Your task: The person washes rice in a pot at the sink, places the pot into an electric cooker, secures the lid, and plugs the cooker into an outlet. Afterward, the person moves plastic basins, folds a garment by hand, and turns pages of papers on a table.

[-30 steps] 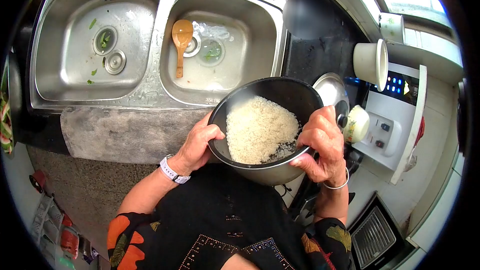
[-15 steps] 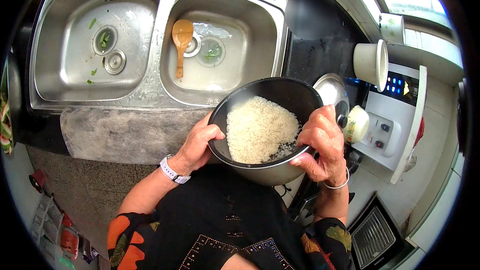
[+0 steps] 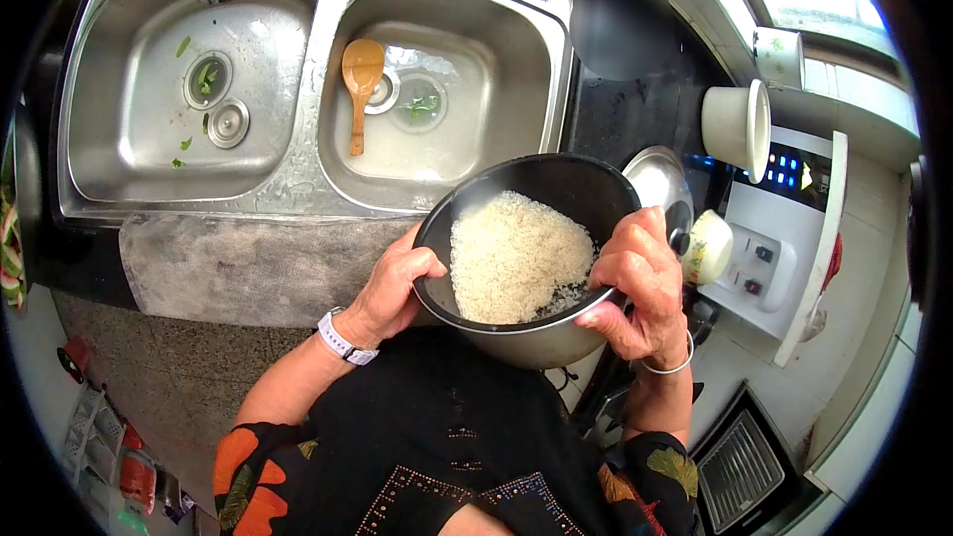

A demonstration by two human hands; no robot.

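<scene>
A dark-lined rice cooker pot (image 3: 606, 184) is held in front of my body, at the near edge of the right sink basin. White rice grains (image 3: 516, 258) lie heaped inside it, with some thinner patches of grains toward the lower right. My left hand (image 3: 397, 283) is closed on the pot's left rim, thumb over the edge. On the opposite side, my right hand (image 3: 638, 283) grips the right rim, fingers curled over the lip. The outer wall of the pot is grey, and its underside is mostly hidden.
A wooden rice paddle (image 3: 362, 74) lies in the right sink basin (image 3: 496, 129) near the drain. Leaf scraps sit in the left basin (image 3: 129, 129). A grey cloth (image 3: 238, 268) covers the counter's front edge. To the right stand a metal lid (image 3: 655, 179) and a white pot (image 3: 730, 129).
</scene>
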